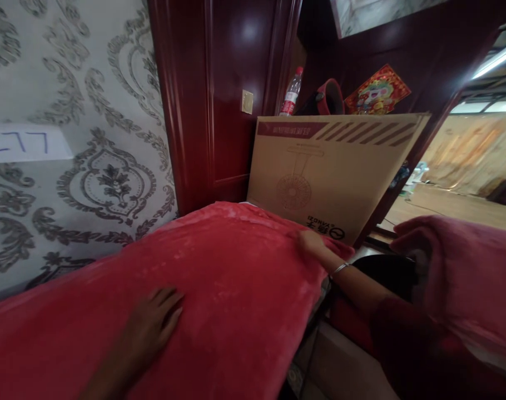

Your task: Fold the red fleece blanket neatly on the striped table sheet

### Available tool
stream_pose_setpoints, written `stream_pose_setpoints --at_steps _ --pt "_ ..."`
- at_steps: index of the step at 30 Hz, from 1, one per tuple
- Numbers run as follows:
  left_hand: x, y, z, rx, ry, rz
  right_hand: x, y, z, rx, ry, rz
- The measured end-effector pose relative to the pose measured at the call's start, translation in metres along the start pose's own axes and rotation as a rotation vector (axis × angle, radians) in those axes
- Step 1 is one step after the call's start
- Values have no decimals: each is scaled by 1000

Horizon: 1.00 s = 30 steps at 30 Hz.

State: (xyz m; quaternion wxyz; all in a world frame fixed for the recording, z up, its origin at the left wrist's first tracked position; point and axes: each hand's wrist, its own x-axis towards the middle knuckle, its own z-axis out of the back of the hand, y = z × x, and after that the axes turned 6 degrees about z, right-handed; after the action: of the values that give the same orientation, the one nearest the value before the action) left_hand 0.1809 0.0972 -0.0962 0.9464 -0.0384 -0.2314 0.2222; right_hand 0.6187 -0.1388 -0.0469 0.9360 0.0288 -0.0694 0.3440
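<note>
A plush red blanket (232,278) is spread over a raised surface along the patterned wall. My left hand (155,319) lies on top of it with the fingers stretched forward. At the far right corner of the cloth, my right hand (311,244) is closed on the blanket, its fingertips partly hidden. A thin silver bangle (340,268) circles the right wrist. The fabric bunches a little around that hand, close to the lower edge of a large cardboard box (332,172).
On the box stand a plastic bottle (292,91) with a red cap and a red festive card (378,91). Another pinkish-red plush cloth (474,272) is heaped at the right. A dark red wooden panel (232,111) rises behind; a paper label (28,143) is on the wall.
</note>
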Motion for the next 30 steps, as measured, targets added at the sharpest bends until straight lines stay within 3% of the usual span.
stream_pose_setpoints --at_steps 3,5,9,12,15,18,20,23,27,30 --pt "-2 -2 0 -16 -17 -18 -3 45 -22 75 56 262" --pt "-5 -3 2 -21 -13 -17 -9 63 -36 113 97 347" --pt "-8 -9 8 -15 15 24 -17 68 -51 166 139 371" --pt "5 -13 10 -21 125 69 -17 64 -52 192 142 382" --pt "46 -22 5 -30 240 115 -16 64 -51 215 128 387" --pt "112 -44 -9 14 179 147 -18 65 -51 272 80 400" --pt "160 -65 -25 15 124 172 -20 64 -51 319 50 425" --pt "216 -98 -59 11 177 206 -23 63 -51 348 53 447" --pt "242 -120 -103 57 380 177 -8 56 -47 361 86 411" --pt "238 -120 -120 90 403 151 33 47 -31 450 97 379"
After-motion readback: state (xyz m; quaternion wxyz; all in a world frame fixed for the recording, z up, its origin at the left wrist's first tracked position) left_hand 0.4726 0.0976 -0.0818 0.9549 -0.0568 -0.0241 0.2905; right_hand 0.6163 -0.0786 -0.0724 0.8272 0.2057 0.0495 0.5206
